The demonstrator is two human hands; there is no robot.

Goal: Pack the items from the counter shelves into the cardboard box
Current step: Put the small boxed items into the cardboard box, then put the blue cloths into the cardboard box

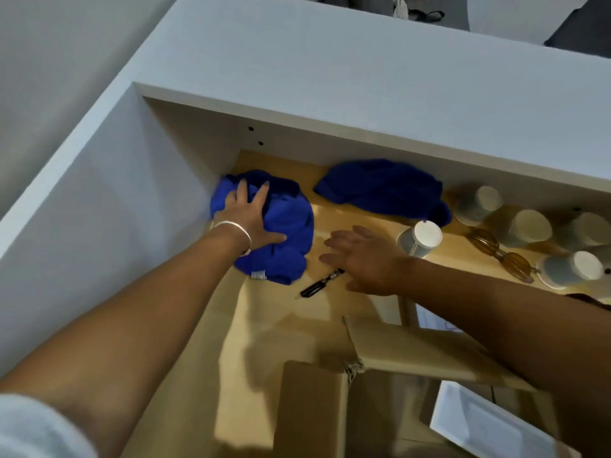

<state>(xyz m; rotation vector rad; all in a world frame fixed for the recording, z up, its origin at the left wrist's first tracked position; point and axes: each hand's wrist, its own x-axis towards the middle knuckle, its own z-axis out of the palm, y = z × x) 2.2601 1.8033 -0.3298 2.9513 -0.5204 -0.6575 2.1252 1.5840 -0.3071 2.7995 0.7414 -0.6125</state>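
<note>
A crumpled bright blue cloth (287,233) lies at the left end of the wooden shelf (334,302). My left hand (248,216) rests flat on top of it, fingers spread, a silver bangle on the wrist. My right hand (363,256) hovers open over the shelf to the right of the cloth, holding nothing. A black marker (320,283) lies just below its fingers. A second, darker blue cloth (380,188) sits further back. The cardboard box (396,355) stands below the shelf with its flaps open.
Several pale cups (420,238) lie on their sides at the right of the shelf, with amber-framed glasses (499,254) among them. The white counter top (330,71) overhangs the shelf. A white tray-like object (482,421) sits inside the box.
</note>
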